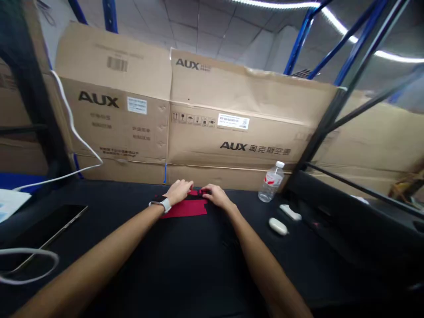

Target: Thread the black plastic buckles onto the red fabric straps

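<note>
A flat red cloth (187, 209) lies on the black table, below and between my hands. My left hand (179, 191), with a white-banded watch at the wrist, is at the cloth's upper left edge, its fingers bent together over a small red piece (193, 192). Just to the right, my right hand (214, 194) has its fingers curled at the right end of that red piece, with the thumb side toward the cloth. Something dark lies between the red piece and the larger cloth. Both sets of fingertips are small and partly hidden.
Cardboard boxes (205, 141) stand behind the black table (185, 265). At the right are a plastic bottle (270, 183), a white oval case (278, 226) and a white object (290, 212). A dark tablet (43, 232) and white cable (71, 119) are at the left.
</note>
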The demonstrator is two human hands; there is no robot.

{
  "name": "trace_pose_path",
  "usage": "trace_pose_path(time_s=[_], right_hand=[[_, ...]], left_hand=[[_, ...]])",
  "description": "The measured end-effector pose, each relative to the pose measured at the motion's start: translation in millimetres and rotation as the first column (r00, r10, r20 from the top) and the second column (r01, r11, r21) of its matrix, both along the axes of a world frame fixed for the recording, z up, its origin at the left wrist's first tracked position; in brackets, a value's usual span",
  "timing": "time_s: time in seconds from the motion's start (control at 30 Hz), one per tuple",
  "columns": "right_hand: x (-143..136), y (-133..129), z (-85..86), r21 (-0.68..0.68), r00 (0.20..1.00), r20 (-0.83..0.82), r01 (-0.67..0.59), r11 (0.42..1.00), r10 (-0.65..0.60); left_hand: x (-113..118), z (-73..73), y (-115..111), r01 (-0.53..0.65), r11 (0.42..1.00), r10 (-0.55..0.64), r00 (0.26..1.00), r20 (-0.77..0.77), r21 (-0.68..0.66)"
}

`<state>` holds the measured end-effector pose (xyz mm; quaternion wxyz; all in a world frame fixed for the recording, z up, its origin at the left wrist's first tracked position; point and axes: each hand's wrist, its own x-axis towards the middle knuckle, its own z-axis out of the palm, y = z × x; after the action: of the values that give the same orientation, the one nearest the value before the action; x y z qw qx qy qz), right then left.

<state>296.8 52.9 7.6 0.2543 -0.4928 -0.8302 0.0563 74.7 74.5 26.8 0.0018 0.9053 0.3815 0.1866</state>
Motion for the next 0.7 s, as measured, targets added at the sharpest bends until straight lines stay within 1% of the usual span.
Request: trace_pose_path(time_s=[0.13,0.3,0.43,0.5,0.57,0.63,0.7], right_hand=[[7.9,3.3,-8.2,-0.012,1.0,0.017,0.004,1.0,-0.004],[12.0,-7.3,-13.2,-0.065,1.0,0.007,-0.013,0.998,0.014],[8.6,-14.7,-15.8,-0.072,0.999,-0.036,-0.009,0.997,0.006],[6.9,-17.8,-13.1,-0.073,0.999,-0.053,0.0,0.997,-0.004],[7.8,-21.8,-6.2,-0.062,0.997,-0.077,0.003,0.998,-0.008],[12.6,-27.5,4.5,-0.053,0.995,-0.094,0.029,0.998,-0.034],[20.9,-35.3,16.8,-0.102,0.991,-0.085,0.091,0.991,-0.1]], left_hand=[[11.3,-5.2,-1.8,0.021,0.998,-0.016,0.994,-0.105,0.053],[8.0,-12.6,-12.3,0.049,0.995,-0.033,0.984,-0.177,0.086],[5.4,-15.0,-21.5,0.052,0.983,-0.011,0.972,-0.234,0.173],[4.8,-14.1,-25.5,0.038,0.974,0.017,0.971,-0.24,0.223],[2.8,-12.0,-29.6,0.018,0.966,0.038,0.977,-0.211,0.257],[-2.7,-9.6,-33.9,-0.005,0.959,0.057,0.983,-0.175,0.284],[-13.3,-8.1,-38.7,-0.022,0.957,0.068,0.986,-0.152,0.289]])
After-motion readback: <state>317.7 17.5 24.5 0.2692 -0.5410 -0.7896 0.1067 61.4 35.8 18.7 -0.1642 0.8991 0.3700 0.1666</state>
